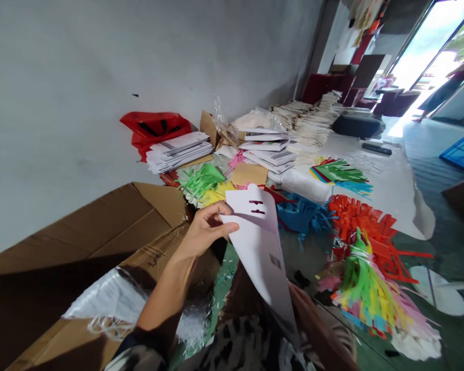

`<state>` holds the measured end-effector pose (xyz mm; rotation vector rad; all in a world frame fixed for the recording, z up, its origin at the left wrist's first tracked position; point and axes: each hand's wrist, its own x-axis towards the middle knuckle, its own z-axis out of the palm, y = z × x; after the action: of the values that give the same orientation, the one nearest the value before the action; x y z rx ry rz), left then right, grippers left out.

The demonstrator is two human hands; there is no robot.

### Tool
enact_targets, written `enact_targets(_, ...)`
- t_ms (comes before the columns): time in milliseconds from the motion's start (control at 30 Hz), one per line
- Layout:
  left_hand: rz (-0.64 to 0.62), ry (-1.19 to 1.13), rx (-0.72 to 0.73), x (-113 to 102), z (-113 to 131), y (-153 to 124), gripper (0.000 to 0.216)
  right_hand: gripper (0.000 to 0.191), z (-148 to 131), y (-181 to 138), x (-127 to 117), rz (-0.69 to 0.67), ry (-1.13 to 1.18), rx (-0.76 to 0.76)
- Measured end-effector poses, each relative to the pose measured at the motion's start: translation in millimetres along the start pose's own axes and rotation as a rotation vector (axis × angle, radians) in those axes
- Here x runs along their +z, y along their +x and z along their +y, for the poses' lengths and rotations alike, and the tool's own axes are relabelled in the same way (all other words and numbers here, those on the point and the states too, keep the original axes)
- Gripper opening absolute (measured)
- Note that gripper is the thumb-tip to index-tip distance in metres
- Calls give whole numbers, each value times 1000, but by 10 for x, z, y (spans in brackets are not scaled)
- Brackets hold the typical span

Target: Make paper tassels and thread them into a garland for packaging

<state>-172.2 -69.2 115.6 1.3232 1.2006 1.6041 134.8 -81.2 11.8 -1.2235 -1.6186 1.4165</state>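
My left hand pinches the top edge of a white paper piece with two small slots near its upper end and a grey printed square lower down. The paper hangs down over my lap. My right hand is hidden behind the lower part of the paper; only a forearm shows beside it, so its fingers cannot be judged. Just beyond the paper lie blue cut paper fringes and green fringes.
An open cardboard box with white shredded material sits at my left. Stacks of white paper, a red plastic bag, orange fringes and a multicoloured tassel bundle cover the floor ahead. A grey wall runs along the left.
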Motion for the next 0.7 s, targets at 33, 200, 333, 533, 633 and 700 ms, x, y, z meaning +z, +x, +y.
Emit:
enact_targets(33,13,18,0,-29,17,-2,36,57,-11,-24,-73,-2,-67,-15)
enact_targets(200,-1,104,-38,57,3,-63,36,59,-301,-195,-232,66,-221,-329)
enact_targets(333,-63,167,-95,304,-91,-163,37,58,-577,-241,-104,69,-126,-404)
enact_targets(533,-140,55,-190,341,-219,-263,36,48,-667,-204,-63,21,249,-212)
enact_targets(633,-176,17,-193,311,-280,-295,33,42,-612,-167,-80,67,390,-167)
enact_targets(700,-153,15,-200,343,-311,-321,32,39,-534,-133,-73,139,404,-154)
